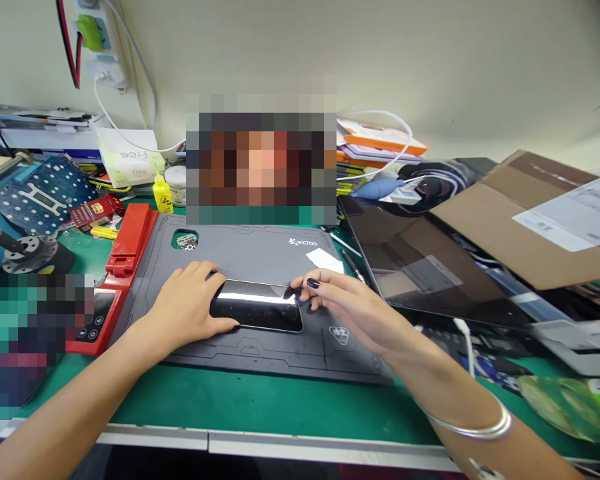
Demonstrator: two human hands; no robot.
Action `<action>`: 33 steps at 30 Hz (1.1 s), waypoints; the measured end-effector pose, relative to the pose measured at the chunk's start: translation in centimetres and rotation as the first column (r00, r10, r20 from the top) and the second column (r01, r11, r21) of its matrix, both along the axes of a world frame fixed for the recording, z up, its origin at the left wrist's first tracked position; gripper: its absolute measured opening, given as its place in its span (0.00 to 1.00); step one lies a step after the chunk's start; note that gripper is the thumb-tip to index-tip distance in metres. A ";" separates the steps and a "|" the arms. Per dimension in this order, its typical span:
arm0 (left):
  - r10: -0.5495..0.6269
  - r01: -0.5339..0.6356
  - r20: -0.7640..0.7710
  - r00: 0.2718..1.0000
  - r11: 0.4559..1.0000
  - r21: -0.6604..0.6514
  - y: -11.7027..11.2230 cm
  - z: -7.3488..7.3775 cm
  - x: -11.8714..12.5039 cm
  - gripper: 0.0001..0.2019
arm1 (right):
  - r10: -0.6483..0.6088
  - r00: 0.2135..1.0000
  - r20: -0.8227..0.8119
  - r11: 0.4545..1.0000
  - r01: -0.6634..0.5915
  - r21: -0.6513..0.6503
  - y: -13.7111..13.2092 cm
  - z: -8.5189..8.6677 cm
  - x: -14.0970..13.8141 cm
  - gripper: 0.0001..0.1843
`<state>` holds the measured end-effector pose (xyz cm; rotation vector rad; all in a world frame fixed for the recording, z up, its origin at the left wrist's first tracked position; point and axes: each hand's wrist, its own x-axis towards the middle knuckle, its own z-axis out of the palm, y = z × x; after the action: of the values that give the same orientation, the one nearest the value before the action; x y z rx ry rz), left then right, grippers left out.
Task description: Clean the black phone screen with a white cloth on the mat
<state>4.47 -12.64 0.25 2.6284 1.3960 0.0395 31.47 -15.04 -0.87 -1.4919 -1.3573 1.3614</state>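
Note:
A smartphone point(260, 316) with a black, glossy screen lies flat and sideways on a dark grey work mat point(260, 357). My left hand point(193, 303) grips its left end, thumb along the near edge and fingers at the far edge. At the phone's far right corner is my right hand point(337, 297), its thumb and fingertips drawn together in a pinch. Whatever lies between those fingertips, if anything, is too small to tell. A small white piece of paper point(325, 260) rests on the mat just beyond my right hand.
Left of the mat stands a red device point(130, 240) with a button panel. Behind it are a yellow bottle point(162, 193) and a white jar point(176, 185). A large dark screen panel point(420, 267) and a cardboard box point(525, 220) lie at right. The green table's front edge point(260, 443) runs below.

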 end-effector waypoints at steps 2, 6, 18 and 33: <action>0.000 0.000 0.000 1.000 1.000 -0.004 0.0 -0.1 0.0 0.28 | -0.004 1.000 -0.003 1.000 0.004 -0.004 0.0 0.0 0.0 0.17; 0.003 -0.003 0.000 1.000 1.000 -0.009 0.0 0.0 0.0 0.29 | -0.020 1.000 -0.025 1.000 0.020 -0.004 0.0 0.0 0.1 0.16; 0.000 0.000 0.002 1.000 1.000 -0.011 0.0 -0.1 0.0 0.30 | -0.059 0.989 -0.139 0.997 0.053 -0.052 0.0 -0.3 0.3 0.15; -0.010 0.010 0.012 1.000 1.000 0.002 0.0 -0.2 -0.2 0.28 | -0.071 0.987 -0.142 0.997 0.068 -0.027 -0.1 -0.3 0.3 0.15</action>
<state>4.31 -12.60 0.04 2.6320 1.3795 0.0547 31.76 -15.10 -1.21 -1.4142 -1.1940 1.4152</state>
